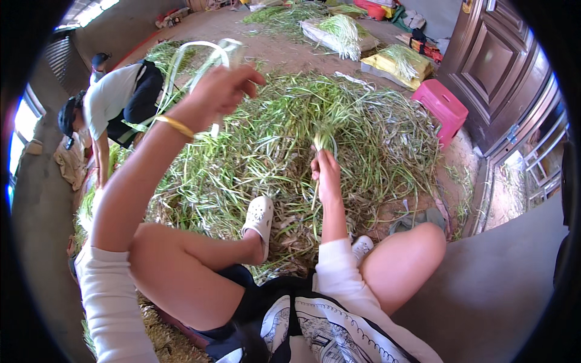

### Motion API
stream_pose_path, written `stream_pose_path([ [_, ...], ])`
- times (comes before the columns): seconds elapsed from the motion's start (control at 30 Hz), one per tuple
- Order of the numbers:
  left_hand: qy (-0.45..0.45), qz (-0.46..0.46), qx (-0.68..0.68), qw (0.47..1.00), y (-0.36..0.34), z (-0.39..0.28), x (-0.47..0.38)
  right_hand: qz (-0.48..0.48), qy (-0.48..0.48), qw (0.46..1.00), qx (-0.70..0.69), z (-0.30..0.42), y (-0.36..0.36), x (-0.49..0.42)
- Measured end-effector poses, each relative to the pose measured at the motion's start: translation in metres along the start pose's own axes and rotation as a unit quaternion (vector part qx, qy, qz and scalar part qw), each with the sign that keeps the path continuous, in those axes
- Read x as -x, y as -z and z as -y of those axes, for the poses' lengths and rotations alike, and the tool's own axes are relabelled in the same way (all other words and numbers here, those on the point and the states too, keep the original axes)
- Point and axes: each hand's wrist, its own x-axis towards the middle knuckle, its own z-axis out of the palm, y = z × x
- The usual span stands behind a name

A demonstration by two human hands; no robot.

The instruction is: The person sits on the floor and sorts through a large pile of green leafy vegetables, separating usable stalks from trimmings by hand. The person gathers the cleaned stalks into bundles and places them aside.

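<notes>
My left hand [224, 88], blurred and with a yellow band at its wrist, is raised over the left side of a broad heap of green and dried leaves [281, 159]. Long pale-green leaf strands [174, 63] loop around it; whether the fingers grip them I cannot tell. In front of me, my right hand [326, 170] is closed around a small bunch of green stalks [324, 138]. The leafy part spreads beyond the fist, and one thin stem sticks out below it. My cream clog [259, 220] rests on the heap's near edge.
At the left a person [111, 90] bends down, with another person [99, 63] behind. A pink plastic stool [441, 111] stands by the brown door [485, 54]. Pale stalks [401, 59] lie on a yellow-covered block [420, 75]; more stalks [342, 34] top a whitish one [313, 34].
</notes>
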Motion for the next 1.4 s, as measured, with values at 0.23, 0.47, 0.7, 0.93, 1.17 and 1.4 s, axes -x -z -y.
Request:
stream_pose_path([
  [0.23,0.044,-0.101,-0.111,0.988,-0.061,0.144,-0.021,0.075,0.085,0.993,0.044,-0.041,-0.028,0.042],
  [0.47,0.105,-0.114,0.045,0.987,-0.082,0.226,-0.013,0.112,0.0,0.97,0.217,-0.068,-0.002,0.04],
  [0.7,0.141,-0.122,0.22,0.958,-0.086,0.294,0.001,0.032,-0.05,0.978,0.2,-0.092,-0.005,0.034],
  [0.93,0.16,-0.161,0.294,0.928,-0.091,0.321,0.014,-0.063,-0.06,0.985,0.149,-0.118,-0.013,0.028],
  [1.17,0.165,-0.18,0.328,0.912,-0.1,0.319,0.009,-0.103,-0.096,0.989,0.045,-0.131,-0.017,0.024],
  [1.4,0.257,-0.171,0.594,0.743,-0.103,0.363,0.005,-0.111,-0.075,0.973,-0.188,-0.125,-0.018,0.027],
])
